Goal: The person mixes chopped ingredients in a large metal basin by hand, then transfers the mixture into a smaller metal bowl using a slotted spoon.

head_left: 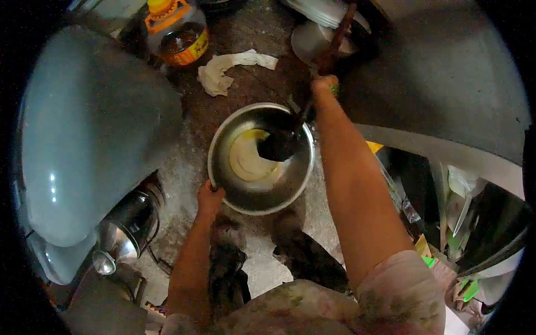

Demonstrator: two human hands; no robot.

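Note:
A round metal basin (pixel 225 181) stands on the floor in front of my feet, with pale yellowish liquid or a pale bottom showing inside. My left hand (pixel 210 198) is closed on the basin's lower left rim. Beyond the basin's upper right, my right hand (pixel 324 85) is wrapped round a long dark handle (pixel 341 34). A dark piece (pixel 277 146), which seems to be the lower end of that tool, reaches into the basin. Its exact shape is too dark to tell.
An oil bottle (pixel 177 39) with an orange handle and a crumpled white cloth (pixel 218 72) lie beyond the basin. Metal lids (pixel 315 42) are at the top right. A metal kettle (pixel 120 240) sits lower left. Large grey surfaces flank both sides.

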